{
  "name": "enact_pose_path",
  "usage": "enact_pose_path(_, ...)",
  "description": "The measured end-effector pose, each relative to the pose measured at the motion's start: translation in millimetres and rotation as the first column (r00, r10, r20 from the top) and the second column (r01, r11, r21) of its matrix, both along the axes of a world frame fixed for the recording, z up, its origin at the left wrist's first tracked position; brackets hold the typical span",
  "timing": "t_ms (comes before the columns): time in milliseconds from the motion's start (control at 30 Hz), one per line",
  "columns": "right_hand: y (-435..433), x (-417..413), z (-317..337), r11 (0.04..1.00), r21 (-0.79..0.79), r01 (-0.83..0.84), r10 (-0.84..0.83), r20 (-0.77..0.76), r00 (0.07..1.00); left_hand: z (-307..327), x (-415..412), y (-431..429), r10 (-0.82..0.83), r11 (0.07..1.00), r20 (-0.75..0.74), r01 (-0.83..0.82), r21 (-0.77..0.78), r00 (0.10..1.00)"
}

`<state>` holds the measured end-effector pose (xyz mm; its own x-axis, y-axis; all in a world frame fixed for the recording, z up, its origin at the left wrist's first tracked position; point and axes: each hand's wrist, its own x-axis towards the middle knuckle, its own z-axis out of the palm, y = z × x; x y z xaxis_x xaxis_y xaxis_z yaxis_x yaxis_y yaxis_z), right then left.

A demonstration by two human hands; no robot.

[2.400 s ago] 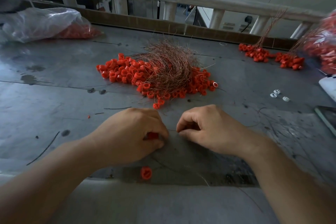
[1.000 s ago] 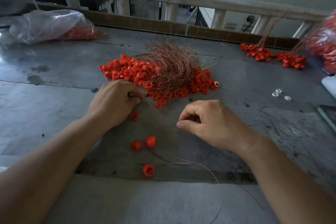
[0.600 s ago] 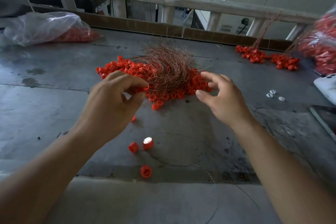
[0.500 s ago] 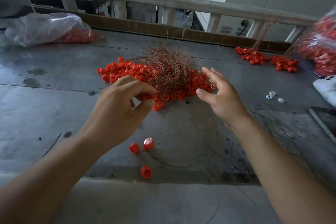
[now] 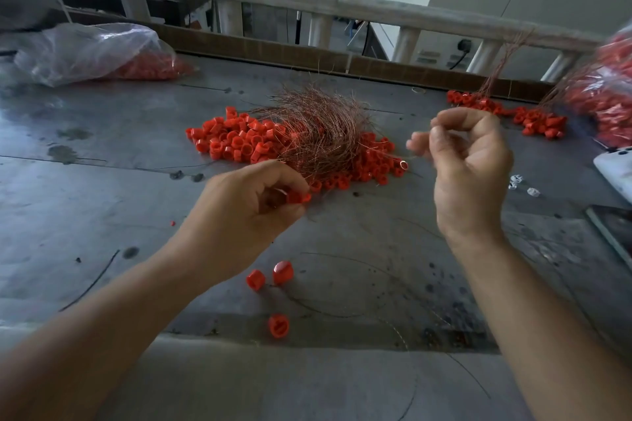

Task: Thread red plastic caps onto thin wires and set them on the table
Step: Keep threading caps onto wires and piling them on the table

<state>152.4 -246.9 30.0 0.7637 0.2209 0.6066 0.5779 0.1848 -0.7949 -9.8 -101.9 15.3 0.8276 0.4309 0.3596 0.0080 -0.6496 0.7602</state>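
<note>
- Currently my left hand (image 5: 239,219) pinches a red cap (image 5: 300,197) just above the table (image 5: 102,215), near the cap pile (image 5: 236,142).
- Right hand (image 5: 468,174) raised, fingers curled; I cannot tell what, if anything, it holds.

A heap of loose red caps (image 5: 236,143), short plastic rings, lies mid-table (image 5: 102,198), with a tangle of thin coppery wires (image 5: 321,133) piled on its middle. One cap (image 5: 298,197) is pinched in the left hand (image 5: 239,215), just in front of the heap. Three more lie apart near the front edge: a pair (image 5: 255,279) side by side and a single (image 5: 278,326) nearer. A wire (image 5: 328,313) curves on the surface beside them. The right hand (image 5: 468,164) seems to pinch a faint strand, blurred. At far right lie threaded caps (image 5: 533,121), their wires rising.
</note>
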Motion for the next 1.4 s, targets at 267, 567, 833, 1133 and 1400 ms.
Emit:
enact_pose_path(267, -4.9, -14.6, 7.6, 0.995, -0.093, -0.034, 0.064, 0.335, 0.940, 3.6, -0.4, -1.4, -0.067, 0.975, 0.028, 0.071, -0.209, 0.997)
enact_pose_path(567, 1.0, -48.3, 5.5, 0.938, -0.340, -0.064, 0.253, 0.550, 0.796, 13.0, -1.8, -5.9, -0.184, 0.814, 0.186, 0.256, -0.522, 0.965)
enact_pose_path(833, 0.4, -54.1, 4.9, 0.881, -0.459, -0.111, 0.340, 0.455, 0.823, 13.2, -2.6, -5.5, -0.245, 0.740, 0.233, 0.337, -0.582, 0.941)
enact_pose_path(1133, -0.8, -58.7, 5.1, 0.823, -0.473, -0.313, 0.421, 0.139, 0.896, 12.2, -3.7, -4.8, -0.307, 0.717, 0.222, 0.378, -0.586, 0.926)
enact_pose_path(1400, -0.9, -57.5, 6.1, 0.824, -0.483, -0.296, 0.409, 0.144, 0.901, 11.5, -3.2, -3.8, -0.312, 0.705, 0.231, 0.388, -0.594, 0.921)
